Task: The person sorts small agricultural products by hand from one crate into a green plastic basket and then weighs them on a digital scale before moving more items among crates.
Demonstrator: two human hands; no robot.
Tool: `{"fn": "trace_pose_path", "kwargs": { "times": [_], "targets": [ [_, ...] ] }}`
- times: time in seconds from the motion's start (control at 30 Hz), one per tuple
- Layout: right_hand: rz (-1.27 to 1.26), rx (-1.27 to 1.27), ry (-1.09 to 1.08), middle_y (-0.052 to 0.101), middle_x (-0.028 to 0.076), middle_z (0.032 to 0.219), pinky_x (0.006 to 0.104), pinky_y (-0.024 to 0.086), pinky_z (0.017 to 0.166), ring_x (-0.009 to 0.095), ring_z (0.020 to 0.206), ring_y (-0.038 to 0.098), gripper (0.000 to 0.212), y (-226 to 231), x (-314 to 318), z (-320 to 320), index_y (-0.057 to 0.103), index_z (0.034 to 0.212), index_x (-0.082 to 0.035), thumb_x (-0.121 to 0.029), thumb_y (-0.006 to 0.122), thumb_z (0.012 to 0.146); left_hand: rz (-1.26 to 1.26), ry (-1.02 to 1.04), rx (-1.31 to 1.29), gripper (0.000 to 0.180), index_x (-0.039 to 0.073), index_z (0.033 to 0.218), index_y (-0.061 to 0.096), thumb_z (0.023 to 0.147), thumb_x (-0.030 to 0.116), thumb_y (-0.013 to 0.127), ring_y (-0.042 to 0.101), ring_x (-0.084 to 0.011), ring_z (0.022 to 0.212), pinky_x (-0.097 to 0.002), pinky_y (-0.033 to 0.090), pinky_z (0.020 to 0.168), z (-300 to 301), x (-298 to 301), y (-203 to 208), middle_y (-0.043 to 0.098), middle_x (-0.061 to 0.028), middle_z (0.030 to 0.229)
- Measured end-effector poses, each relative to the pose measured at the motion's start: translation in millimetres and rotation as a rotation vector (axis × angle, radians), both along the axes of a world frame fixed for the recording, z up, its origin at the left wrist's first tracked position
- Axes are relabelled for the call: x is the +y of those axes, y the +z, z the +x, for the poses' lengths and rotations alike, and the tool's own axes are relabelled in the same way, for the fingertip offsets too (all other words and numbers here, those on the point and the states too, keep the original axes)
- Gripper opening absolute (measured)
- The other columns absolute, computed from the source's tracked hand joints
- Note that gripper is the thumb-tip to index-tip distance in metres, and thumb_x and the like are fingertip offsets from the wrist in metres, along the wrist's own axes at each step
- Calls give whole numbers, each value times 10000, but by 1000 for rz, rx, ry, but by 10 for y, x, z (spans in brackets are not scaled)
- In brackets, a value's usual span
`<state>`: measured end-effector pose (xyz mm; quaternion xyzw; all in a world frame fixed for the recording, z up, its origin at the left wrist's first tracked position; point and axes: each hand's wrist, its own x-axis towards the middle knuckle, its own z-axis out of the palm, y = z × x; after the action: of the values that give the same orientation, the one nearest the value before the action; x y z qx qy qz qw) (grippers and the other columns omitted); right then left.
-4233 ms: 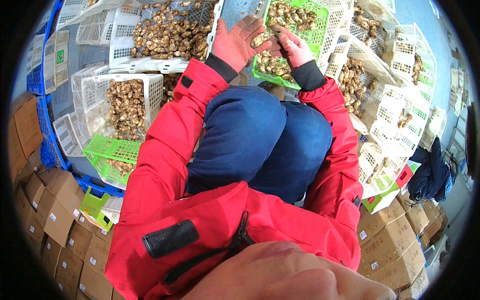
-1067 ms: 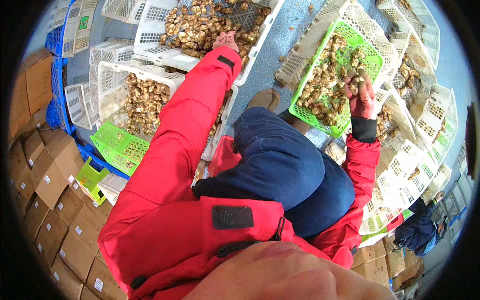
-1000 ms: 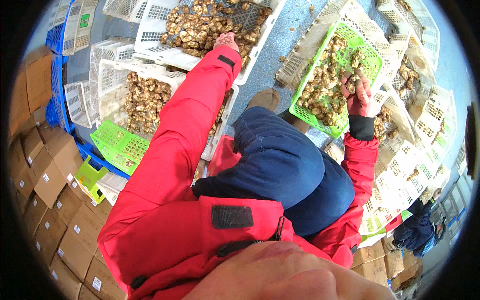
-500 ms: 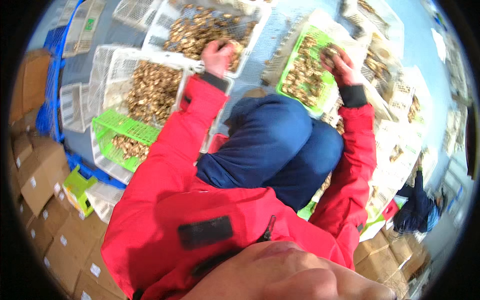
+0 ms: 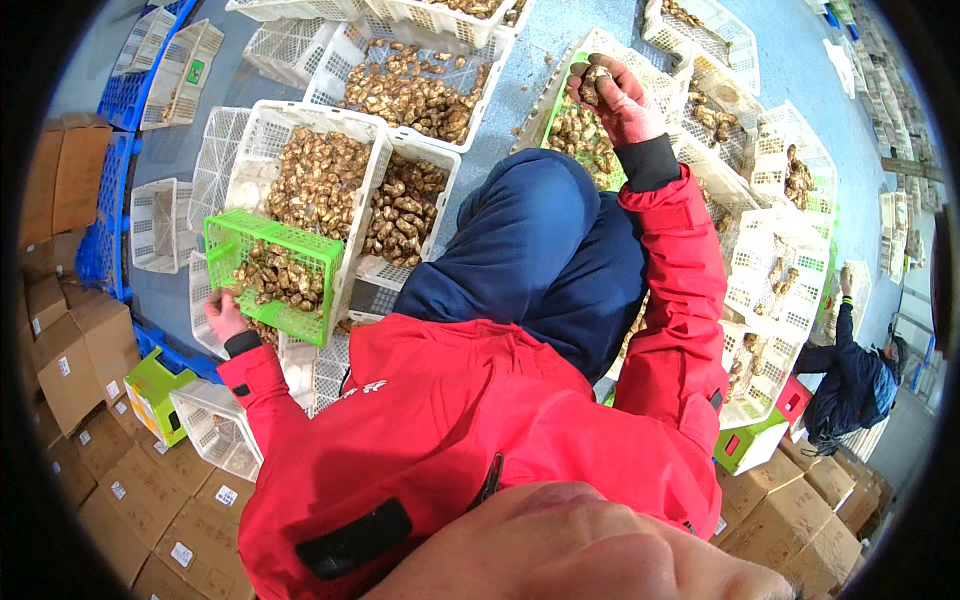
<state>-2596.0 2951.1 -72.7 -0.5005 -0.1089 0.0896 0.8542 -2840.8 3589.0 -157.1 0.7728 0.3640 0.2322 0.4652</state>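
My right hand (image 5: 622,108) is raised over a bright green basket (image 5: 548,122) of brown, knobbly tuber-like pieces. Its fingers are closed around one dark brown knobbly piece (image 5: 594,84). At the far left, my left hand (image 5: 224,315) grips the near-left corner of another green basket (image 5: 330,290); its fingertips are partly hidden. A small heap of the same pieces (image 5: 280,276) lies in that basket, which rests at a tilt across a white crate (image 5: 375,150). The crate holds a larger heap of brown-and-cream pieces (image 5: 318,175).
White crates with similar pieces stand ahead (image 5: 480,120) and along my right (image 5: 745,285). Darker pieces fill a crate (image 5: 405,210) beside my knees. Cardboard boxes (image 5: 90,350) are stacked at left, near blue pallets (image 5: 115,200). Another person (image 5: 850,375) bends over crates at far right.
My left hand has left the far white crate and moved back to the green basket at left. My right hand has lifted a piece up from the right-hand green basket. The view has shifted.
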Motion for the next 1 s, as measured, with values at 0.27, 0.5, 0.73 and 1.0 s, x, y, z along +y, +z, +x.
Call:
{"fn": "trace_pose_path", "kwargs": {
  "times": [0.27,0.5,0.73,1.0],
  "targets": [
    [128,106,-30,455,201,1071,389,415,841,283,958,500,412,45,-28,-81,325,1139,58,-122,494,809,79,-423,-96,324,-29,1045,480,763,117,544,498,-173,869,-264,406,747,1148,-1488,453,517,-129,1009],
    [-72,68,-198,525,168,997,291,429,796,217,909,532,401,46,192,-2,371,1110,71,-126,523,795,-758,-1220,115,331,-4,1120,426,830,150,463,541,-185,888,-256,455,706,2141,-3806,890,541,-87,998],
    [-191,-81,-163,542,60,986,236,380,788,120,881,493,339,-179,374,-11,468,1092,-4,-225,455,836,-1081,-1253,160,286,48,1044,489,845,252,463,556,-115,701,-230,436,552,2495,-4483,788,579,-43,888],
    [-475,-38,-396,588,33,849,215,409,619,77,693,497,268,-298,296,74,551,998,-41,-217,491,805,-1176,-1094,103,227,22,996,501,816,161,500,541,-146,663,-236,442,526,2545,-4099,574,564,-141,888]
  ]
}}
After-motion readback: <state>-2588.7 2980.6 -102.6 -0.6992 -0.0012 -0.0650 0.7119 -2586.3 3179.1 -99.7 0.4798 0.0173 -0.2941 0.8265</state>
